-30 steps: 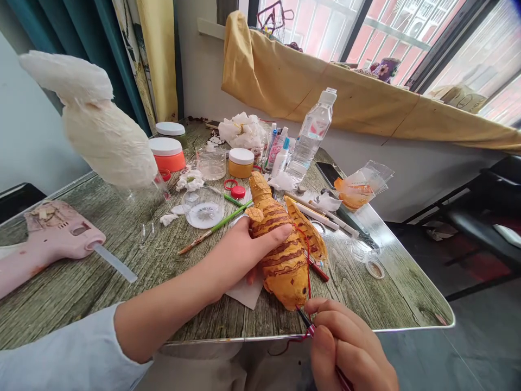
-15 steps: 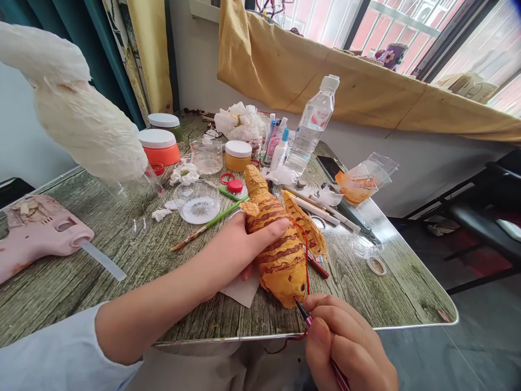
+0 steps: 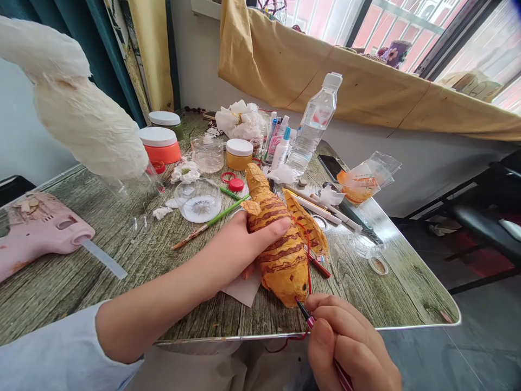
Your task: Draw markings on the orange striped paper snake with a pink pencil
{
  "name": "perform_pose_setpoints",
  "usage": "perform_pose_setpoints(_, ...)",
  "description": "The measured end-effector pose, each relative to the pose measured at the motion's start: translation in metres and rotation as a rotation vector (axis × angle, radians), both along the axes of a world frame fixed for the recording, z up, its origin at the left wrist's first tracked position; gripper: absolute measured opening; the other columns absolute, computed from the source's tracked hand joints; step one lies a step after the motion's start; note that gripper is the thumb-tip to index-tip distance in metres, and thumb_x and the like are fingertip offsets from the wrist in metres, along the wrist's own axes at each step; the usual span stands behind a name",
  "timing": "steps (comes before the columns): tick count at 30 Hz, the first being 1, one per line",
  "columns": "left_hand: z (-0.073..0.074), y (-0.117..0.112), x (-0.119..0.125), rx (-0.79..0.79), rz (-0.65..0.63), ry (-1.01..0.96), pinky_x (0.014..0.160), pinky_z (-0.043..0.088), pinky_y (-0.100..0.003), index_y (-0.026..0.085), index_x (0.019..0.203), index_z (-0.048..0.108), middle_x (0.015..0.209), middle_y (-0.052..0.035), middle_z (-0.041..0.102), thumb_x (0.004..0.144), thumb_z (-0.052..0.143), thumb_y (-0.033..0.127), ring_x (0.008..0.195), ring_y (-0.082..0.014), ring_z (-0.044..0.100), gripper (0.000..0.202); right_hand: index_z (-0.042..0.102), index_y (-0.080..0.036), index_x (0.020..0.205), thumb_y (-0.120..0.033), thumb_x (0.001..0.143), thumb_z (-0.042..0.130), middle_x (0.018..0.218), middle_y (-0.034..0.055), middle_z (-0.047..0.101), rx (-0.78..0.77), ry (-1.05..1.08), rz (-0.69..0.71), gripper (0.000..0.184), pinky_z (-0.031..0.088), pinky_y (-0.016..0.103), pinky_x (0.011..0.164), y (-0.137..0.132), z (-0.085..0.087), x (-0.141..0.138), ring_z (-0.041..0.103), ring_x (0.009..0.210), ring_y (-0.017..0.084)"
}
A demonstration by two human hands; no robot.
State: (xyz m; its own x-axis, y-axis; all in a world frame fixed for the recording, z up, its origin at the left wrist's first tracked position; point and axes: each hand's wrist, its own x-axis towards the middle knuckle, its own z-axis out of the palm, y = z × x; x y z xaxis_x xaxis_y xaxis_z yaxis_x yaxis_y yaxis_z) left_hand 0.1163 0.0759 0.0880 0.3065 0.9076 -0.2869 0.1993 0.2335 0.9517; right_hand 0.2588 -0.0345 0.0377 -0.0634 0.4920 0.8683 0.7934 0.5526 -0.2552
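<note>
Your left hand (image 3: pixel 240 247) comes in from 9 o'clock and cups the striped orange paper model (image 3: pixel 280 260), its thumb laid across the model's back and the other fingers tucked beneath, a closed, holding shape. The model sits near the middle of your view on a sheet of white paper (image 3: pixel 244 290) on the wood-print table (image 3: pixel 407 288), its long axis running from about 12 o'clock down toward 5.

Your right hand (image 3: pixel 350 342) is at 5 o'clock, narrowly pinching a slim red-and-black tool (image 3: pixel 310 321), whose tip points toward 11 at the model's lower end. That hand is the nearer one to that end; your left hand is on the model's middle. A red thread (image 3: pixel 308 266) runs down the model's side toward your right hand. Your fingers crowd the view there, so it is hard to say whether the tip touches the paper or sits just beside it.

A pink hot glue gun (image 3: pixel 44 233) lies at 9 o'clock, and a white paper form (image 3: pixel 81 103) rises at 10. A clear dish (image 3: pixel 197 201) and a green-handled brush (image 3: pixel 215 220) lie at 11, and a plastic water bottle (image 3: pixel 313 122) stands at 1.
</note>
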Motion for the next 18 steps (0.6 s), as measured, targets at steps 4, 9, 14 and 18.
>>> perform_pose_setpoints(4,0.0032,-0.001,-0.0008,-0.011,-0.006,0.016,0.028,0.03,-0.016,0.02,0.102,0.059,0.052,0.0081,0.052,0.08,0.067,0.054,0.033,-0.0062,0.038,0.041,0.042,-0.019,0.063,0.009,0.076,0.053,0.057,-0.0031,0.065,0.018,0.01,-0.001,0.033,0.062,0.02,0.064,0.0014,-0.0002,-0.0013,0.072,0.059,0.011)
perform_pose_setpoints(9,0.003,-0.0015,-0.0001,-0.032,0.003,0.027,0.027,0.03,-0.015,0.02,0.103,0.059,0.051,0.0083,0.052,0.08,0.068,0.053,0.032,-0.0061,0.038,0.041,0.041,-0.019,0.065,0.008,0.076,0.052,0.056,-0.0038,0.063,0.015,0.018,0.011,0.032,0.062,0.02,0.062,0.0027,0.0003,0.0004,0.071,0.058,0.011)
perform_pose_setpoints(14,0.0031,-0.0024,-0.0005,-0.013,-0.004,0.013,0.027,0.029,-0.015,0.021,0.102,0.06,0.051,0.008,0.052,0.081,0.067,0.053,0.032,-0.0062,0.038,0.039,0.041,-0.019,0.066,0.008,0.076,0.052,0.056,-0.0035,0.064,0.026,0.006,0.008,0.031,0.062,0.02,0.06,0.004,0.0002,0.0015,0.071,0.056,0.01)
perform_pose_setpoints(18,0.0027,-0.002,-0.0005,-0.012,0.001,0.008,0.026,0.029,-0.015,0.021,0.102,0.06,0.05,0.0083,0.052,0.08,0.068,0.052,0.032,-0.0062,0.037,0.039,0.04,-0.019,0.063,0.007,0.076,0.053,0.055,-0.0035,0.064,0.037,0.022,0.002,0.032,0.062,0.02,0.06,0.0038,-0.0014,0.0009,0.071,0.056,0.011)
